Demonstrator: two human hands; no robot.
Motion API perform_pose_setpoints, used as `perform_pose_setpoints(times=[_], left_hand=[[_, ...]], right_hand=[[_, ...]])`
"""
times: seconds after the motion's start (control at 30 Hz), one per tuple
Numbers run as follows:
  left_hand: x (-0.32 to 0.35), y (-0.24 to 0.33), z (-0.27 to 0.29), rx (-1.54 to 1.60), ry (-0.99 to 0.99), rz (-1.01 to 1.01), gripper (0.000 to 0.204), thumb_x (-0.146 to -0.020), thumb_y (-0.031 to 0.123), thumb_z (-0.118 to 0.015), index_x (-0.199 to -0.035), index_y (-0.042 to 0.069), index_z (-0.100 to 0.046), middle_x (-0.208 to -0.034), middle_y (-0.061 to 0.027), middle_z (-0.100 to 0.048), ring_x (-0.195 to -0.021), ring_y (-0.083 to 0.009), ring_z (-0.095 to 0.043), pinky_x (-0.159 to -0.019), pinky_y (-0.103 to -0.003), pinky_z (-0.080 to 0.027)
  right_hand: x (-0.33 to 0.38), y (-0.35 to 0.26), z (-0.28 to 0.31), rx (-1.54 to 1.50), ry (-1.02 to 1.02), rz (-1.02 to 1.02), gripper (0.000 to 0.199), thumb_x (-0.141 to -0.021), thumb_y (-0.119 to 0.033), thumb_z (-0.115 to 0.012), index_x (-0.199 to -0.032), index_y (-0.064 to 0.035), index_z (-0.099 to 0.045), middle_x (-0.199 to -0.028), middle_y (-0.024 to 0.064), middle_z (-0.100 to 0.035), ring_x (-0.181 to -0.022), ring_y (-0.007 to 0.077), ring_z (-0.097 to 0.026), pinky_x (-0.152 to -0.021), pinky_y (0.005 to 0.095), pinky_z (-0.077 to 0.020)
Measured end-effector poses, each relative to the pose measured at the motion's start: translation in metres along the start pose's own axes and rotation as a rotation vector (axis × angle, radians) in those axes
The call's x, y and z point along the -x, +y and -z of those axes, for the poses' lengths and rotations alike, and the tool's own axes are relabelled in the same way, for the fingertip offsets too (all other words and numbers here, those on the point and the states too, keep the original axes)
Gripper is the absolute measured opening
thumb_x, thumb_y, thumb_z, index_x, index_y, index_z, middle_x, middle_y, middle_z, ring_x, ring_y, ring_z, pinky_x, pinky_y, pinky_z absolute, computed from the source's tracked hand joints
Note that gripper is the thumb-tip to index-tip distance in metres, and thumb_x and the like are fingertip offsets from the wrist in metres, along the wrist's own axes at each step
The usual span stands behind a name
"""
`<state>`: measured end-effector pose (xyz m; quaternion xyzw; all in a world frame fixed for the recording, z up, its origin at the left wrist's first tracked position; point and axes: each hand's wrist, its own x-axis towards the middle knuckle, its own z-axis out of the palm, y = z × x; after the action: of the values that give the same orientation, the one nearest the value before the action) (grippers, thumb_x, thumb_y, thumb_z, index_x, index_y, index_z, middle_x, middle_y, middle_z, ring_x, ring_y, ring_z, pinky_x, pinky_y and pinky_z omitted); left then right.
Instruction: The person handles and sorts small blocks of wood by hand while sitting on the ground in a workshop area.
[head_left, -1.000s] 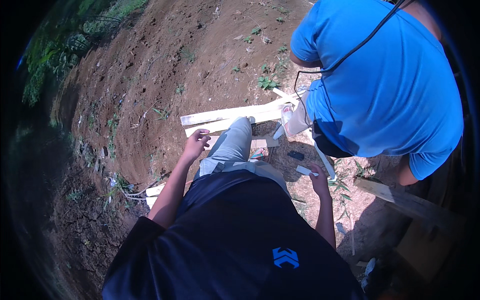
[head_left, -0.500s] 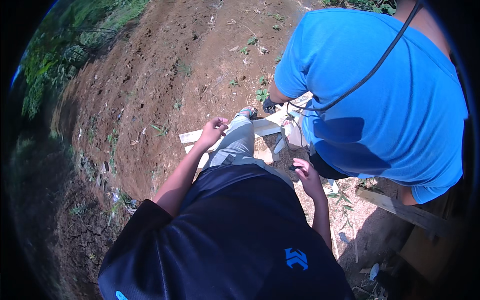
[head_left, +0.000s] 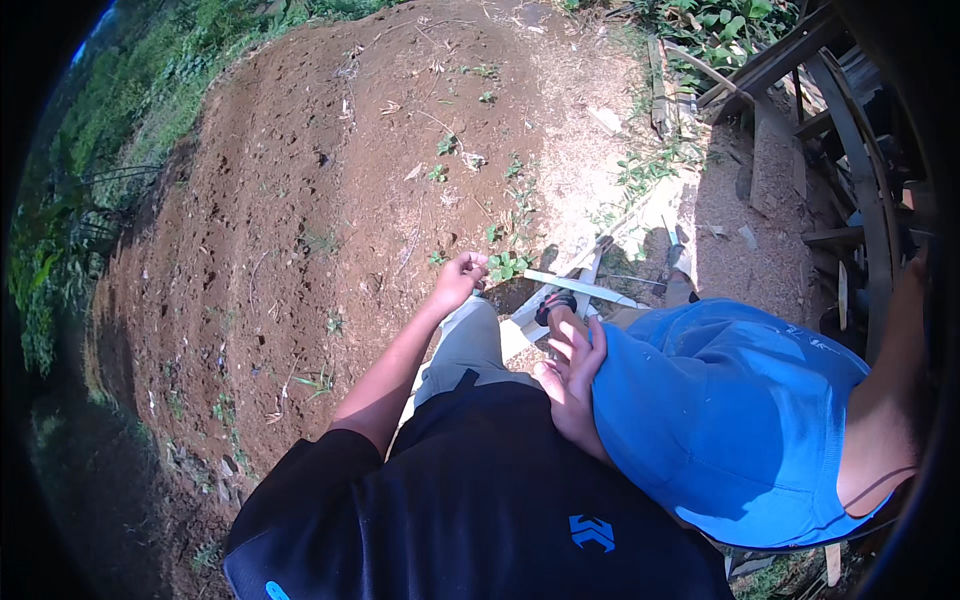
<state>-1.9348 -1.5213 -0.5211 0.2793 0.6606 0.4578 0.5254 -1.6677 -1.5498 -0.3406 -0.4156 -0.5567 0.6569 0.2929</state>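
Bare brown soil (head_left: 300, 230) fills the upper left and centre of the frame, open and uncluttered, edged by green plants (head_left: 60, 250) along the far left. A stack of dark timber (head_left: 840, 150) crowds the upper right. A person in a blue shirt (head_left: 730, 420) takes the lower right. Pale wooden strips (head_left: 585, 288) lie just right of centre. The left hand (head_left: 460, 280), fingers curled together and holding nothing visible, hangs just left of them. The right hand (head_left: 572, 385), fingers spread apart, rests against the blue shirt.

Bare brown soil (head_left: 330, 200) slopes away, with green plants (head_left: 70, 250) along its edge. A person in a blue shirt (head_left: 730, 420) bends close by. Dark wooden beams (head_left: 840, 130) stand at the upper right.
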Motion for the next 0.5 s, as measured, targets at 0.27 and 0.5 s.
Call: perform_pose_setpoints(times=[0.27,0.5], left_hand=[[-0.117,0.027,0.143,-0.306,-0.059,0.159,0.025,-0.095,0.008,-0.058,-0.120,0.002,-0.060,-0.099,-0.0089,-0.070,-0.073,-0.0144,-0.066,-0.059,-0.027,-0.049],[-0.213,0.109,0.181,-0.479,-0.096,0.071,0.024,-0.096,0.009,-0.058,-0.119,0.003,-0.060,-0.099,-0.0084,-0.069,-0.074,-0.0131,-0.065,-0.059,-0.026,-0.048]], right_hand=[[-0.055,-0.015,-0.017,-0.239,0.774,-0.195,0.073,-0.084,0.011,-0.058,-0.141,-0.0118,-0.018,-0.131,0.0184,-0.043,-0.109,0.0222,-0.053,-0.092,0.0335,-0.0458],[-0.072,-0.040,0.016,-0.170,0.871,-0.303,0.068,-0.087,0.005,-0.053,-0.142,-0.0122,-0.018,-0.132,0.0197,-0.050,-0.109,0.0258,-0.062,-0.087,0.0331,-0.0529]])
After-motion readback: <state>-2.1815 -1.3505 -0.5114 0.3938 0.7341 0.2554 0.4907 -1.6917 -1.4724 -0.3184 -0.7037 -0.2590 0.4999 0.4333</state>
